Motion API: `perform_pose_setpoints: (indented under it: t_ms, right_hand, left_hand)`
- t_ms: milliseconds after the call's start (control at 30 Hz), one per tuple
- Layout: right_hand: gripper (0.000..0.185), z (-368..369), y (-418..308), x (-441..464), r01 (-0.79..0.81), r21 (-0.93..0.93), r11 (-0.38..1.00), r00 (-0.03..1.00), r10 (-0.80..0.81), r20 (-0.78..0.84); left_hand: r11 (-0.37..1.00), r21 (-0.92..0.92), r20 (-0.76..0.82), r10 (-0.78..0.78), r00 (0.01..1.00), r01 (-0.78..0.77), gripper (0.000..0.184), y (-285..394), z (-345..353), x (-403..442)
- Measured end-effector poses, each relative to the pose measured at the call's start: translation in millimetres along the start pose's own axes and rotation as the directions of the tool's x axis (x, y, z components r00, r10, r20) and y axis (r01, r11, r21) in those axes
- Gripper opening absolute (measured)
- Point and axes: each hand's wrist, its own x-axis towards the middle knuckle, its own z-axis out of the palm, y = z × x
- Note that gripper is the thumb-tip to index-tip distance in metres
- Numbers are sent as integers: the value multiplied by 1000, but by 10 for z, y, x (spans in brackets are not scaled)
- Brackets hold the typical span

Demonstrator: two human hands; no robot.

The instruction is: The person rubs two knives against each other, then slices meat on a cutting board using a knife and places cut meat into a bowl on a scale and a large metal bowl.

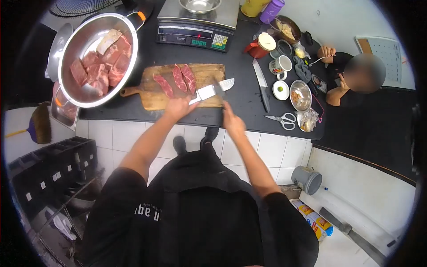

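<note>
My left hand (178,108) is closed round the handle end of a kitchen knife (207,92), whose pale, wide blade points right over the cutting board. In my right hand (233,121) is a dark, long tool (218,88), blurred by motion; its kind I cannot make out. It crosses the knife blade, and whether the two touch I cannot tell. Beneath them lies the wooden cutting board (153,100), with a meat slice (163,84) at left and two more slices (179,79) near its middle.
A large steel bowl (65,82) of meat chunks stands at left. Behind the board is a digital scale (191,38) bearing a small bowl. Another knife (260,78), scissors (284,120), a mug (279,66) and a metal bowl (301,95) lie right. A person (342,84) sits beyond.
</note>
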Motion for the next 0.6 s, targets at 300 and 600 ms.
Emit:
perform_pose_setpoints:
  t_ms: [300,600]
  right_hand:
    - [42,-387,335,-155,19,134,991,983,6,-184]
    - [42,-73,-658,437,171,299,939,985,-153,-84]
  left_hand:
    - [997,-38,-104,67,992,-71,43,0,-38,-6]
    - [997,62,-43,51,998,-49,48,-30,109,-5]
